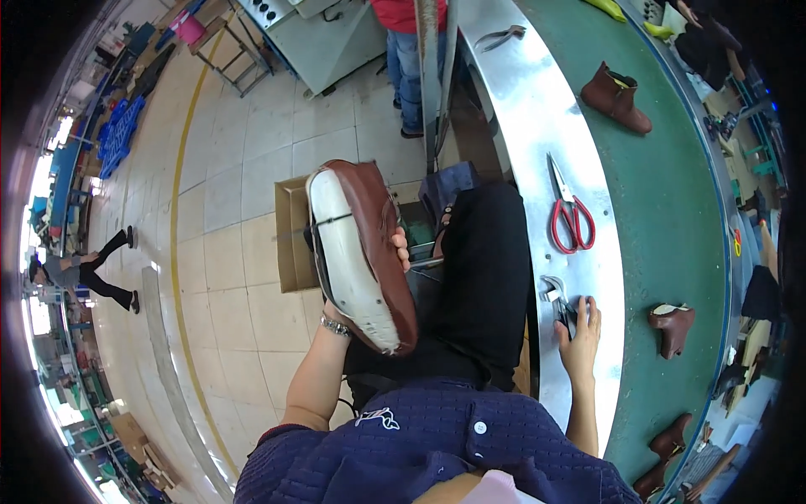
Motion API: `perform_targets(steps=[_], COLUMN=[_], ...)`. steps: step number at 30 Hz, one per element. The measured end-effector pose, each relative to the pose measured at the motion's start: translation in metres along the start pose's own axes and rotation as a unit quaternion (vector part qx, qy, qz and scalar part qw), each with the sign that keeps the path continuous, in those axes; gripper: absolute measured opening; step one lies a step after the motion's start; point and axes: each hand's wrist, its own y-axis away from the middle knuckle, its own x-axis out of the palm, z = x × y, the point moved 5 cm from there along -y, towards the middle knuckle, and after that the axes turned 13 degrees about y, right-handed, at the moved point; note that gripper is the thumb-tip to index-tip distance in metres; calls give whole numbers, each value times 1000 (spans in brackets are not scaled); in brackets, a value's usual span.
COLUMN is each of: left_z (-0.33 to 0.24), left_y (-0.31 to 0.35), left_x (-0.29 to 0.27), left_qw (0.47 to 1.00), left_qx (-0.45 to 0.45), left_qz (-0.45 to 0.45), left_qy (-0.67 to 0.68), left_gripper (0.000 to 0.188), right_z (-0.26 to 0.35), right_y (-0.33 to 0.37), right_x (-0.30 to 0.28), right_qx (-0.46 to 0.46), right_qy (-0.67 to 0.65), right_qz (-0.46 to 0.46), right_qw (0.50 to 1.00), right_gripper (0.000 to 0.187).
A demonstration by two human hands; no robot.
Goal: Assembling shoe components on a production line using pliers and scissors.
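Note:
My left hand (401, 249) grips a brown leather shoe (378, 227). Its pale underside (348, 244) faces up to the left, with a thin dark strip across it. The palm is hidden behind the shoe; some fingertips curl over its right edge. On the shiny metal bench (579, 126) to the right, my right hand (581, 340) closes its thumb and fingers around the dark handles of metal pincers (554, 294), whose head points away from me. Scissors (571, 214) with red handles lie just beyond the pincers.
Another hand tool (502, 36) lies at the bench's far end. Alongside runs a green conveyor belt (621, 336) carrying a brown boot (617, 99) and other shoe pieces (672, 328). An open cardboard box (290, 235) stands beyond the held shoe. One person (407, 67) stands ahead; another (80, 273) walks at left.

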Motion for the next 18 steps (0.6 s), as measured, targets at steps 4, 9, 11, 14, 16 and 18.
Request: perform_targets(steps=[4, 9, 11, 14, 16, 18], left_z=[8, 7, 3, 12, 17, 15], left_y=[8, 12, 10, 3, 4, 6], left_x=[-20, -36, -39, -26, -20, -38], left_qw=[971, 995, 1000, 1000, 1000, 998], left_qx=[-23, -13, -5, 13, 21, 25], left_qz=[-60, -9, -11, -16, -1, -44], left_qy=[230, 95, 6, 12, 9, 48], left_gripper=[74, 61, 62, 58, 53, 55], right_z=[0, -5, 2, -11, -9, 25], right_y=[6, 14, 12, 8, 3, -5], right_x=[2, 4, 0, 8, 9, -20], right_qx=[19, -9, 26, 77, 148, 195], right_qy=[-59, -35, -44, -147, -369, -465], right_qz=[43, 34, 101, 167, 214, 255], right_qw=[997, 999, 994, 972, 892, 825], right_gripper=[62, 64, 64, 61, 55, 37])
